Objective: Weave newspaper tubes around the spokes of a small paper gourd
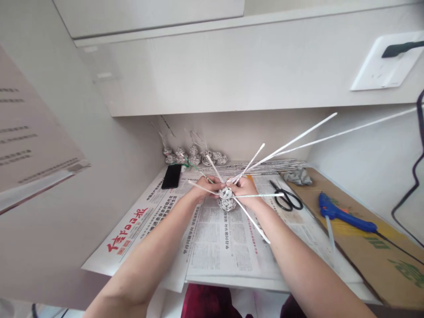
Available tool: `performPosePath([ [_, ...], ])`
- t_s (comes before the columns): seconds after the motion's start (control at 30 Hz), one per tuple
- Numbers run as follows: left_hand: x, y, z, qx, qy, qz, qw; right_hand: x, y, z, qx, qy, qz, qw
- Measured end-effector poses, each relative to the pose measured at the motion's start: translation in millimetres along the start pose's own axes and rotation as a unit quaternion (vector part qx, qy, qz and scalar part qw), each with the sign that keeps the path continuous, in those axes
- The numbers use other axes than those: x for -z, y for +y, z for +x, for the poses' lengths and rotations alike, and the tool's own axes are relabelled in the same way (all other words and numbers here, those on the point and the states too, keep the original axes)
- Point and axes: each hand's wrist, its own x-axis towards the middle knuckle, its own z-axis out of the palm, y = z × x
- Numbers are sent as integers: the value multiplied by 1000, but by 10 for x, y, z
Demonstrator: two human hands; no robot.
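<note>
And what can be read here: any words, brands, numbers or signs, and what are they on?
"信阳日报": red, on the left newspaper.
"农业农村现代化": black, same newspaper.
"坚持问题导向": black, on the middle newspaper.
Too blurred: lines on the printed sheet at far left.
Unclear: green print on the cardboard.
Too small: newspaper fine print, marks on the wall socket.

Red masthead characters reading 信阳日报 stand on the newspaper [129, 229] at lower left; the middle newspaper sheet [221, 251] carries the black headline 坚持问题导向. Green print on the cardboard [357, 265], lower right, and lines on the paper [36, 132] at far left are illegible.
</note>
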Motion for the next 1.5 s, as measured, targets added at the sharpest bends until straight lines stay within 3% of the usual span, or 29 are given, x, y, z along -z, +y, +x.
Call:
performPosePath([
  [0.27, -316, -103, 8, -43, 72, -24, 996, 101, 22, -164, -40, 23, 102, 994],
  [0.5, -339, -196, -63, -63, 72, -71, 993, 31, 33, -289, -66, 52, 215, 973],
  [0.73, -292, -221, -69, -85, 16, -30, 996, 69, 3, -310, -55, -10, 175, 983],
  [1.0, -268, -279, -34, -105, 54, -32, 993, 146, -88, -359, -118, -16, 147, 982],
  [1.2, -242, -273, -13, -97, 49, -36, 993, 171, -3, -339, -120, 28, 88, 988],
  [1.5, -217, -303, 13, -92, 41, -15, 995, 15, -31, -368, -127, 70, 187, 972],
])
